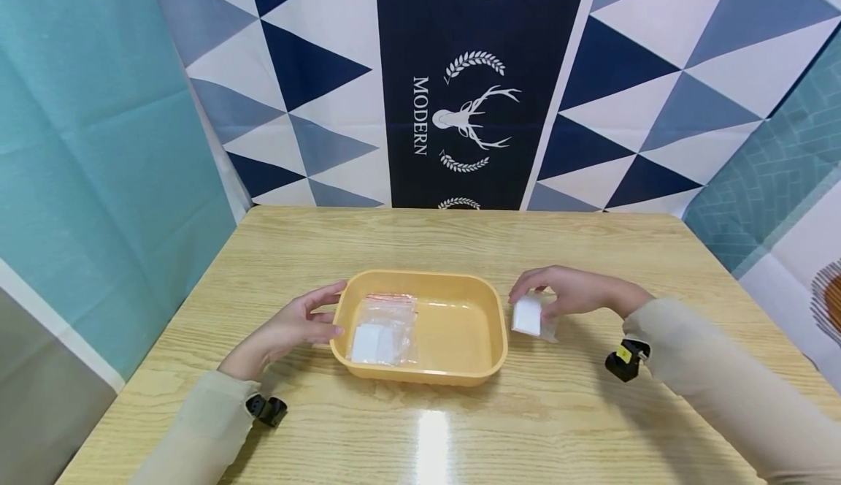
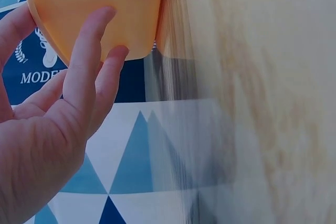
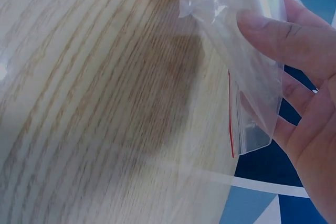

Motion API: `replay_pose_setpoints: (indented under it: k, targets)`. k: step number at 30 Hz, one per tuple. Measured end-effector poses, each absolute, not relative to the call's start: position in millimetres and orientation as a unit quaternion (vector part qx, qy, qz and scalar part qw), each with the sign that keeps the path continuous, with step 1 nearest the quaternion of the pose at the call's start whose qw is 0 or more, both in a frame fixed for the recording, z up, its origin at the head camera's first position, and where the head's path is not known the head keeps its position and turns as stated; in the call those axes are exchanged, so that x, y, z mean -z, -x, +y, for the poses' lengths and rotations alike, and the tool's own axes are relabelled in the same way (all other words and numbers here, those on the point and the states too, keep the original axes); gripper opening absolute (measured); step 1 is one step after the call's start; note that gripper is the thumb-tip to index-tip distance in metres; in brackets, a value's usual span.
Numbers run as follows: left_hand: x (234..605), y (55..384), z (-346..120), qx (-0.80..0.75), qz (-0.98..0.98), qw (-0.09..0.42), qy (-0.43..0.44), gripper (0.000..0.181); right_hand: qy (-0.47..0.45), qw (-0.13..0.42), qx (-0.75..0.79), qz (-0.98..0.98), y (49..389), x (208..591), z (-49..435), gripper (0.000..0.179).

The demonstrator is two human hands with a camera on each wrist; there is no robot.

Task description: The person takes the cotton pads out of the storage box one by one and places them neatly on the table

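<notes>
My left hand [image 1: 309, 318] is at the left end of a yellow plastic tray [image 1: 460, 380], its spread fingers touching the rim and outer wall. In the left wrist view, fingertips [image 2: 107, 15] rest against the tray's outside. Inside the tray, on its left side, lie clear zip bags [image 1: 390, 317] with white contents; how many overlap is unclear. Just right of the tray, my right hand [image 1: 568, 291] pinches a clear zip bag [image 3: 262, 108] between thumb and fingers. A white flat piece [image 1: 527, 314] shows in this bag, and a red line runs along its seal.
The tray stands on a wood-grain table [image 1: 434, 244]. Behind it hangs a patterned cloth [image 1: 315, 69] with triangles and a deer print. A light blue cloth [image 1: 98, 142] borders the left side. A round brown item in a ribbed rim [image 1: 829, 299] shows at the far right edge.
</notes>
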State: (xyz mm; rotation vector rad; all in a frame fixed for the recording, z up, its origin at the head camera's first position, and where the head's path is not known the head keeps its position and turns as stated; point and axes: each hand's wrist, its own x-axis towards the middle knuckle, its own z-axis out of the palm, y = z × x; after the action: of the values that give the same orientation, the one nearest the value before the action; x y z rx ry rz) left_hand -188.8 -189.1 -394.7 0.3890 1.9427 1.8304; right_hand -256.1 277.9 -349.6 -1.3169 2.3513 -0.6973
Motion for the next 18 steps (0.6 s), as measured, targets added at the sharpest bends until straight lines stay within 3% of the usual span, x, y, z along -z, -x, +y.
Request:
replay_pose_setpoints:
  k: [18]
  targets:
    - [394,189,-190,-0.665,0.699,0.221,-0.145,0.084,0.485,0.18,0.255,0.817,262,371,275,0.043]
